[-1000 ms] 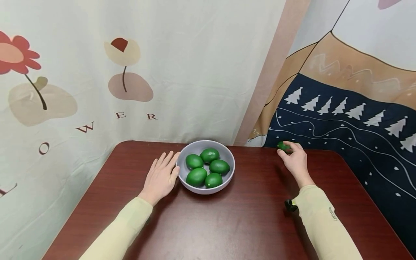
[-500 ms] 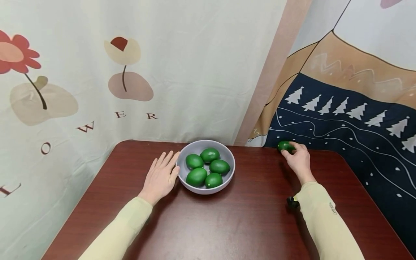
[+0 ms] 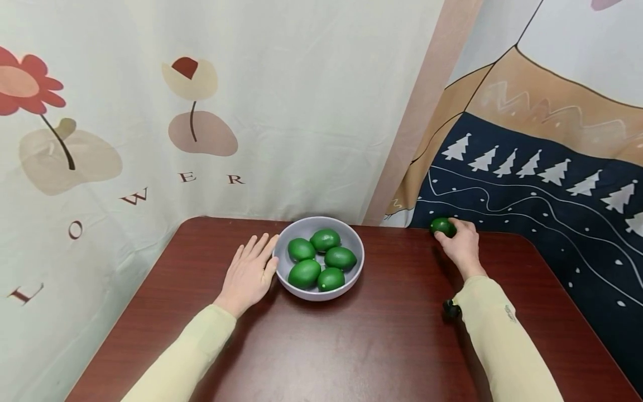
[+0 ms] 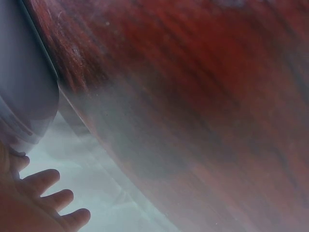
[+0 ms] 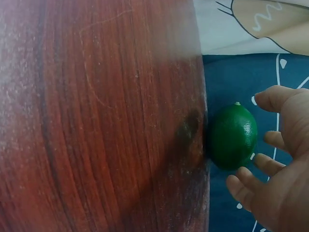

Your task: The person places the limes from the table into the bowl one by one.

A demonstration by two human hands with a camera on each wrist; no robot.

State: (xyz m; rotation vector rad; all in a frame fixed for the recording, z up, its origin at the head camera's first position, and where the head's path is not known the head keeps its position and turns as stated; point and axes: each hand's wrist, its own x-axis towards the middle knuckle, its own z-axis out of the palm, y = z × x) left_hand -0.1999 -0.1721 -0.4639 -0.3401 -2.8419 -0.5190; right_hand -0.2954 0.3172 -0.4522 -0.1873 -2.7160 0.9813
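Observation:
A grey bowl (image 3: 318,296) stands near the table's far edge with several green limes (image 3: 325,240) inside. My left hand (image 3: 247,278) lies with straight, spread fingers against the bowl's left side; the left wrist view catches its fingertips (image 4: 42,182) beside the bowl's wall (image 4: 26,82). Off to the right, a single lime (image 3: 441,226) sits at the table's far edge by the dark cloth. My right hand (image 3: 462,245) is just to the right of that lime. In the right wrist view its fingers (image 5: 270,165) are spread around the lime (image 5: 233,137), with a visible gap between.
The dark red wooden table (image 3: 346,346) ends at the back against a pale curtain (image 3: 301,111) with flower prints. A dark blue cloth with white trees (image 3: 532,195) hangs behind the right side. A small black device (image 3: 451,309) is at my right wrist.
My right hand has drawn slightly right and its fingers have loosened from the lime, which now shows more fully at the table's edge. My left hand and the bowl keep their place.

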